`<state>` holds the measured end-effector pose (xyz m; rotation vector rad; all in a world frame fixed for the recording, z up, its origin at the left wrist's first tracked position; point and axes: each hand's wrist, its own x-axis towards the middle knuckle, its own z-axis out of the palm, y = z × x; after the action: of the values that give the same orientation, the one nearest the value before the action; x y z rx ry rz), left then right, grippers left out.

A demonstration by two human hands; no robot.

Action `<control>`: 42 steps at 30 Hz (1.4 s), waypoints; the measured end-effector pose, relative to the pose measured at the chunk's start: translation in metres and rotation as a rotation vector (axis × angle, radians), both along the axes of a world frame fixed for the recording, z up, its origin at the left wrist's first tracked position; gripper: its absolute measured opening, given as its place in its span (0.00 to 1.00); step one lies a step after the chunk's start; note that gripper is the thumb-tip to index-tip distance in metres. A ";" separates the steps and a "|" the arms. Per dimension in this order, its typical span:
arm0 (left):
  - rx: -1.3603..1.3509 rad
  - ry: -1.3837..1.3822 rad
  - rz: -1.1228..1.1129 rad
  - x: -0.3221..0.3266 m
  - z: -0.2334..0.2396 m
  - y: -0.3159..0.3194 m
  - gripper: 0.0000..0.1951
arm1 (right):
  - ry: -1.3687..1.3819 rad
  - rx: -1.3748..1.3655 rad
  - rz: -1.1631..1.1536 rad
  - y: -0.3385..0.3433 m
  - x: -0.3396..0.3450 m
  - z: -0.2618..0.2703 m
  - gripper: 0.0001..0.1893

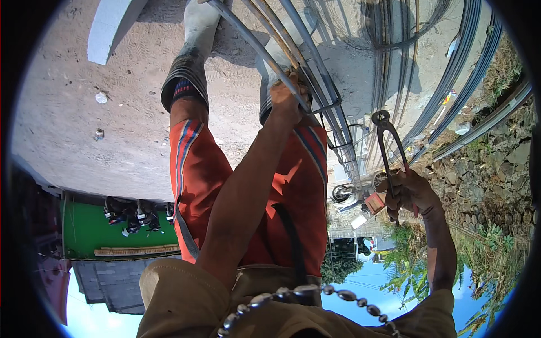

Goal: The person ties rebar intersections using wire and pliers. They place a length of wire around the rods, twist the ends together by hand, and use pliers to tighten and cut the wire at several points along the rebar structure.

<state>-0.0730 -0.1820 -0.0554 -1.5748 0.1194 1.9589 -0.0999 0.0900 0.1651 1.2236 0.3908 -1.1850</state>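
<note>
My left hand is closed around a steel reinforcing bar of a rebar cage, in front of my right knee. Square wire stirrups ring the cage's long bars, some of them rusty. Off to the right, my right hand holds a pair of end-cutting pincers by the handles. Their jaws point away from me, apart from the cage, and the handles are spread. Whether my left fingers also hold a tie wire is hidden.
Long bundles of rebar lie on the ground to the right, near a stone wall. A coil of thin wire rests on some bars. A pale slab is at upper left. Parked motorcycles stand behind me.
</note>
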 end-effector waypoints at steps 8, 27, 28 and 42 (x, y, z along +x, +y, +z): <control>-1.255 0.784 -1.156 -0.065 0.102 -0.004 0.16 | 0.270 0.501 0.182 -0.039 0.083 0.028 0.14; -1.177 1.719 -2.149 -0.056 0.087 0.021 0.15 | 0.201 0.693 -0.534 -0.127 0.187 0.035 0.25; -1.150 1.722 -2.150 -0.057 0.086 0.019 0.16 | 0.165 0.711 -0.500 -0.129 0.183 0.034 0.25; -0.537 1.200 -1.697 -0.037 0.093 -0.045 0.33 | 0.285 0.540 -0.476 -0.153 0.163 0.035 0.18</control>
<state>-0.1105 -0.2273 0.0378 0.1045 1.8057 1.0179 0.0636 -0.0627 0.2005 1.6748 0.6875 -1.7438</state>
